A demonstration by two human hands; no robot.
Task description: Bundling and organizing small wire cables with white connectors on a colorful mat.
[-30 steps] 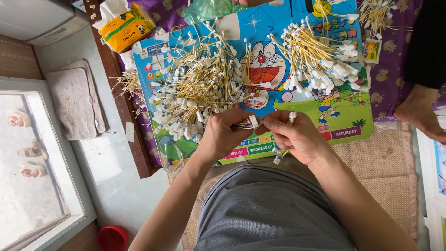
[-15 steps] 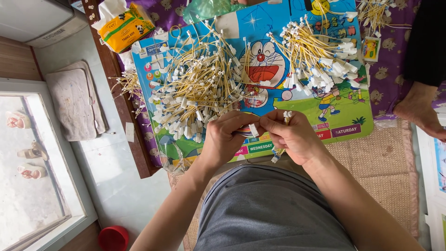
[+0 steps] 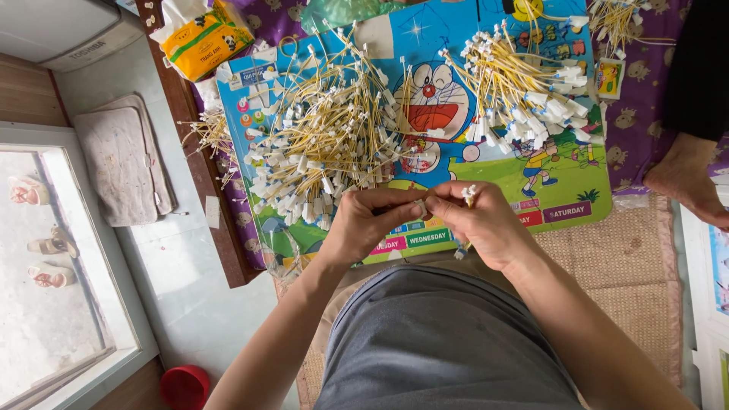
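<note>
Right now, seen from beside the person, with the cartoon mat [image 3: 524, 171] as landmark:

Left hand: the left hand [image 3: 364, 224] is at the mat's near edge, fingers curled together and pinched on a small white connector [image 3: 422, 206] between thumb and forefinger.

Right hand: the right hand [image 3: 486, 224] meets it fingertip to fingertip at the same edge, fingers closed around a short bundle of yellow wires [image 3: 468, 196].

Bundle in the fingers: its white plug ends stick out just above the right knuckles, towards the mat's middle; another end shows below the palm, so its long axis runs roughly from the person's lap away to the mat. How many wires it holds I cannot tell.

Left pile: a big loose heap of yellow wires with white plugs [image 3: 326, 144] covers the mat's left half, pointing every way.

Right pile: a tidier heap [image 3: 524, 91] lies on the mat's far right part, wires mostly parallel, plugs towards the right edge.

Mat print: blue and green, a round blue cartoon cat face in the middle, coloured label strips along the near edge.

Tissue pack: a yellow-orange soft packet [image 3: 203, 42] sits beyond the mat's far left corner.

Small card: a little colourful rectangle [image 3: 609, 78] lies just off the mat's right edge.

Other person: a bare foot [image 3: 687, 182] rests well right of the mat.
</note>
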